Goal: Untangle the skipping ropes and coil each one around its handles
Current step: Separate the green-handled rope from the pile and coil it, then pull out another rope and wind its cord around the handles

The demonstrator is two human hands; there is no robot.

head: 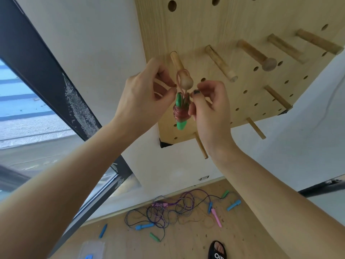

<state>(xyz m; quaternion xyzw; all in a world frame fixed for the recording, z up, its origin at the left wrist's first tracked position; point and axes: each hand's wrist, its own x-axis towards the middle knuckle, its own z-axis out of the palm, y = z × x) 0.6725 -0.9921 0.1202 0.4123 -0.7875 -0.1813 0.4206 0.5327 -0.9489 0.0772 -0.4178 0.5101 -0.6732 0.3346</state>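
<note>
Fingertips (pixel 172 88) of the left hand (pixel 141 94) pinched on a pinkish loop of rope just left of the knobbed peg (pixel 180 71); rest of that hand curled. Right hand (pixel 211 101) fingers pinched on the upper part of the coiled skipping rope (pixel 180 111), just below and right of the peg's knob. Both hands grasping, neither released.

The bundle: two green handles (pixel 181 125) side by side, brownish-red rope wound tight around their middle. It hangs directly under the peg, with a rope loop (pixel 182 76) hooked over the peg behind the knob. Whether the loop bears the weight or the hands do, cannot tell.

The peg sits at the lower left of a wooden pegboard (pixel 233 21) on a white wall. More plain dowels stick out to the right of it and below it.

Far below the peg, on the wooden floor (pixel 186 240): a tangle of ropes (pixel 168 210), purple and striped cords crossing each other, with blue, pink and green handles spread around it. A blue handle (pixel 103 230) lies apart, left of the tangle. A foot in a dark sandal (pixel 217 250) stands right of it, at the frame's bottom edge.

Window frame (pixel 46 75) runs diagonally, well left of the peg.
</note>
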